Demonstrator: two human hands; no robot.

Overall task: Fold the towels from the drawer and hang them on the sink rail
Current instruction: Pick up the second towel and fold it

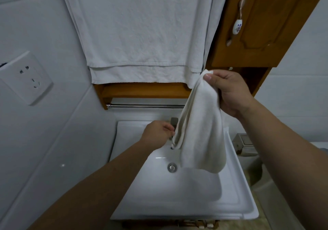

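A small white towel (200, 132) hangs loosely over the white sink (234, 199). My right hand (230, 91) pinches its top corner at upper right. My left hand (158, 133) reaches to the towel's lower left edge, fingers pinched at it beside the faucet. A chrome rail (145, 106) runs under a wooden shelf (145, 90) above the sink, with nothing on it. A large white towel (140, 30) hangs flat above the shelf.
A wooden cabinet door (262, 21) with a ceramic handle (237, 25) is at upper right. A wall socket (26, 77) sits on the left tiled wall. The sink drain (172, 167) shows below the towel. A small box (245, 144) sits right of the sink.
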